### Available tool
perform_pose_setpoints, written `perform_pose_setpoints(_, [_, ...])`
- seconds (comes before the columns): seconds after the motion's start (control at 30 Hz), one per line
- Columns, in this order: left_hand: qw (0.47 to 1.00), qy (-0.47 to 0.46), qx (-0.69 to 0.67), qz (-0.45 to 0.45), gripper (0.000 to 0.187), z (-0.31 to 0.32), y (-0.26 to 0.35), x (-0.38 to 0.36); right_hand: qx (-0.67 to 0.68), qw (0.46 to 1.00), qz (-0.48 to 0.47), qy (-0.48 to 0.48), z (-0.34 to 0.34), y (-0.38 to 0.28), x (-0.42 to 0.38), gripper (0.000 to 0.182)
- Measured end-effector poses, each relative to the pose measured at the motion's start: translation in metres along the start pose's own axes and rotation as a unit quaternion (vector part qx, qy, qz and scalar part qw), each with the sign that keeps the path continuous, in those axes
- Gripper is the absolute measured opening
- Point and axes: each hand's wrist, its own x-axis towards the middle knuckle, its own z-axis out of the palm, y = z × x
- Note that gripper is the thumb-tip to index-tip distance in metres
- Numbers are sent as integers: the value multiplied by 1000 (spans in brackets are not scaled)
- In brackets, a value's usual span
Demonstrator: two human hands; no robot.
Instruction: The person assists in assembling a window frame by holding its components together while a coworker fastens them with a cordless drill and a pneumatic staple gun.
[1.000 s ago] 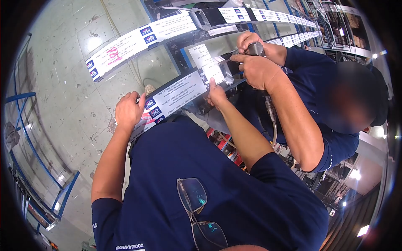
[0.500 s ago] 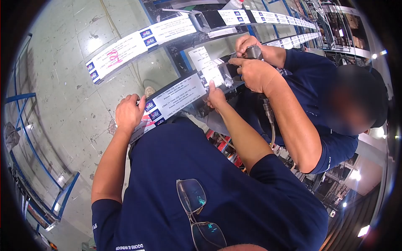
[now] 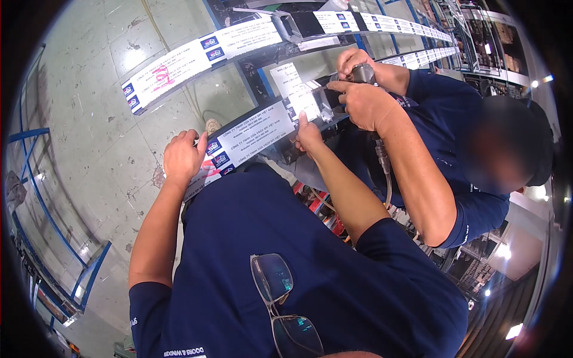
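A long profile bar [image 3: 253, 134] wrapped in printed protective film lies across in front of my body. Near its left end my left hand [image 3: 184, 156] is closed over the far edge. My right hand [image 3: 308, 135] grips the bar further right, thumb on top and fingers curled beneath the near edge. Just beyond that thumb, a white printed strip [image 3: 288, 83] sticks out across the bar. Beside my right hand, a co-worker's two hands [image 3: 365, 107] hold a dark hand tool [image 3: 362, 74] with a hose [image 3: 389, 182] at the bar; its tip is hard to make out.
Another film-covered profile [image 3: 179, 65] with pink marks runs parallel on the far side. The co-worker [image 3: 430, 161] stands close on my right. Blue metal frames [image 3: 89, 277] stand at the left, above a worn tiled floor [image 3: 113, 119]. Glasses [image 3: 280, 304] hang on my shirt.
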Motion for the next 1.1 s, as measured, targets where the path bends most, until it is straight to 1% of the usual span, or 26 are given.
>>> perform_pose_setpoints(0.57, [1000,-5,5,-4,41,-1,1,0,7,1000,2,13,0,-4,-5,76])
perform_pose_setpoints(0.87, [1000,-5,3,-4,40,-1,-1,0,6,1000,8,0,-1,-4,-4,78])
perform_pose_setpoints(1.0, [1000,-7,6,-1,40,-1,0,1,4,1000,4,12,-2,-4,-5,78])
perform_pose_setpoints(1.1, [1000,-9,3,-3,40,1,0,1,14,1000,-8,1,0,-1,-3,78])
